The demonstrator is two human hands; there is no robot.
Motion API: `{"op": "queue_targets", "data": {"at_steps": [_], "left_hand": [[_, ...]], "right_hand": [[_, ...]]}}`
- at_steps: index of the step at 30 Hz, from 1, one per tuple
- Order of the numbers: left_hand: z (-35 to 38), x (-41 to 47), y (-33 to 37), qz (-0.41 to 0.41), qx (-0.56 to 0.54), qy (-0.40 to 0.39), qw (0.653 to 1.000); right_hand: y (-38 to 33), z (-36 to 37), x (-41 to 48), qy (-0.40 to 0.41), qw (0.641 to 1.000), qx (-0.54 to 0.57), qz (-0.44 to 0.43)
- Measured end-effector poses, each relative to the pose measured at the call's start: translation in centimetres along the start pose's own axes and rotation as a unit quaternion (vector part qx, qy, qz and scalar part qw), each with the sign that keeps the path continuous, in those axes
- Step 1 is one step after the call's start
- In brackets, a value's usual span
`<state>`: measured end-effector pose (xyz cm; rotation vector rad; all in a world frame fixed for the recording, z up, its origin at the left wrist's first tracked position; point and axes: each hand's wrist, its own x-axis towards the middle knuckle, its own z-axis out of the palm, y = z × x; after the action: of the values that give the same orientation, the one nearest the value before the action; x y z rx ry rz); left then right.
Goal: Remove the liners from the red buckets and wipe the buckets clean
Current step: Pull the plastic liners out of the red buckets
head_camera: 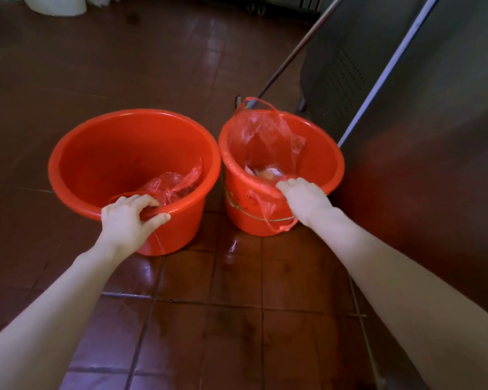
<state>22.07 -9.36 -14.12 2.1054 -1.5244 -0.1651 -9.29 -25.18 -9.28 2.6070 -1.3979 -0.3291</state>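
Two red buckets stand side by side on the tiled floor. The left bucket (102, 153) holds a crumpled red plastic liner (171, 185) sunk near its bottom. My left hand (131, 216) grips its near rim, fingers curled inside and thumb outside. The right bucket (319, 144) has a thin red liner (261, 133) draped over its rim, with scraps of waste at the bottom. My right hand (304, 199) grips that bucket's near rim over the liner, fingers curled inward.
A stainless steel cabinet (423, 114) stands close on the right. A mop handle (290, 52) leans diagonally behind the right bucket. The brown floor tiles (231, 291) look wet and glossy. Something white (57, 4) sits at the far left.
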Motion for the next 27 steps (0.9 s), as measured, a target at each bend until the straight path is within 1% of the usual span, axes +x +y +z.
{"op": "queue_targets", "data": {"at_steps": [2,4,5,6,7,9,10,12,14,20,24,27], "left_hand": [[-0.2,0.4,1.6,-0.064,0.012,-0.035,0.997],[-0.3,0.0,4.6,-0.121,0.007,-0.051,0.991],[-0.2,-0.8,6.5,-0.115,0.004,-0.056,0.992],[0.0,-2.0,8.6,-0.067,0.0,-0.059,0.996],[0.4,-3.4,10.7,0.012,-0.004,-0.067,0.998],[1.0,-6.9,14.3,0.177,0.013,-0.1,0.979],[1.2,-8.4,15.6,0.232,0.044,-0.125,0.964],[1.5,-10.8,17.1,0.291,0.108,-0.172,0.935],[1.5,-12.8,17.7,0.295,0.138,-0.19,0.926],[0.4,-18.9,20.3,0.266,0.192,-0.216,0.92],[0.1,-22.1,22.4,0.253,0.208,-0.258,0.909],[-0.3,-23.8,23.0,0.249,0.183,-0.309,0.9]], "right_hand": [[0.3,0.2,-3.9,-0.006,1.0,0.0,-0.018],[0.3,0.5,-7.8,-0.009,0.999,0.001,-0.036],[0.2,0.6,-9.7,-0.011,0.999,0.005,-0.041],[0.1,0.8,-11.5,-0.013,0.999,0.011,-0.043],[0.0,0.9,-13.2,-0.012,0.999,0.022,-0.044],[-0.2,1.3,-16.3,-0.014,0.998,0.053,-0.043],[-0.3,1.4,-17.7,-0.017,0.997,0.069,-0.042],[-0.3,1.6,-20.2,-0.025,0.994,0.094,-0.041],[-0.4,1.8,-22.5,-0.025,0.993,0.112,-0.039],[-0.9,2.3,-28.1,-0.006,0.988,0.149,-0.04],[-0.1,2.7,-30.0,0.013,0.987,0.158,-0.035],[0.2,2.7,-30.7,0.041,0.983,0.179,-0.026]]}}
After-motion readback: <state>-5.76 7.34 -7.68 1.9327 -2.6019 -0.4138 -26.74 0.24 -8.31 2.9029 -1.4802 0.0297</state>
